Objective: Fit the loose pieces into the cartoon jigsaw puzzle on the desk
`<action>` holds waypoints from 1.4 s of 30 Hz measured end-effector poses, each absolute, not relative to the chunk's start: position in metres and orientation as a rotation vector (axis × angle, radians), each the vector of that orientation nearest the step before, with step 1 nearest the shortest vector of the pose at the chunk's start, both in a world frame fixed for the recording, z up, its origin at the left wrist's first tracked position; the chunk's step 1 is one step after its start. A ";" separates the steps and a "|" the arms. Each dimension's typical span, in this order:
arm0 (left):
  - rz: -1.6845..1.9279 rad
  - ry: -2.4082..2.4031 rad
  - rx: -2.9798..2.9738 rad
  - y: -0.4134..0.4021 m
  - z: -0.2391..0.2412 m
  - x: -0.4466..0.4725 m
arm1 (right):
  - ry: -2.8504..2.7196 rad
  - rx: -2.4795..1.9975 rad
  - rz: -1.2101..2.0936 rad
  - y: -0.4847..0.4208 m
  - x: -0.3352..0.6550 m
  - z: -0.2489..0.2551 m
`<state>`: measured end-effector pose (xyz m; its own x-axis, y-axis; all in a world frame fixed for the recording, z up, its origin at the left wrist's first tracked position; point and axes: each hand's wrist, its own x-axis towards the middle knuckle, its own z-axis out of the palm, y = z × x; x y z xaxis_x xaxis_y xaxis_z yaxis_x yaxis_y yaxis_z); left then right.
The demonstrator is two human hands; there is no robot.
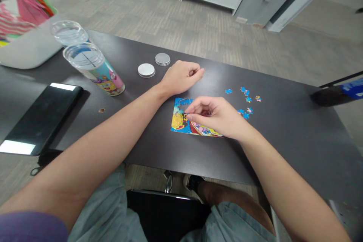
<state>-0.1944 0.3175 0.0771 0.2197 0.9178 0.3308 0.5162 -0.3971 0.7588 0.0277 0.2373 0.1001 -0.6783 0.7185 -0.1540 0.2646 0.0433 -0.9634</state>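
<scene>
And here's the right hand [217, 116], hanging over one partly filled jigsaw puzzle [177, 121] that lies flat on the dark worktop [292, 132], directly beneath the grip! Thumb and fingertips are drawn close together at the puzzle's left half, a narrow gap showing behind the tips; whether a piece is pinched in there, I can't tell. The puzzle's left edge pokes out past the fingertips, its near edge runs below the thumb, and the hand covers much of the right side.

Over to the left hand [181, 77], just beyond the puzzle's far edge: fingers loosely curled, thumb lying forward, the inside of that grip hidden.

Count the loose pieces [248, 99]: five in the farther scatter, right of the puzzle, and a second bunch [250, 110] beside the right wrist, partly overlapped, so no sure number there. On the left, two clear-topped cups [109, 79], one in front of the other; two round silvery tins [146, 70] near the left hand; one black slab-like device [42, 117]; and one white bin [34, 51] of coloured stuff.
</scene>
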 end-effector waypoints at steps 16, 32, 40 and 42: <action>1.023 1.342 2.048 0.317 0.081 -0.194 | -2.303 -1.016 1.437 0.240 0.029 0.101; 1.022 1.382 2.014 0.317 0.083 -0.189 | -2.436 -0.909 1.177 0.244 0.028 0.103; 1.085 1.348 2.003 0.320 0.078 -0.192 | -2.243 -1.239 0.521 0.289 0.090 0.126; 1.068 1.364 2.014 0.322 0.074 -0.194 | -2.225 -1.383 0.397 0.304 0.119 0.132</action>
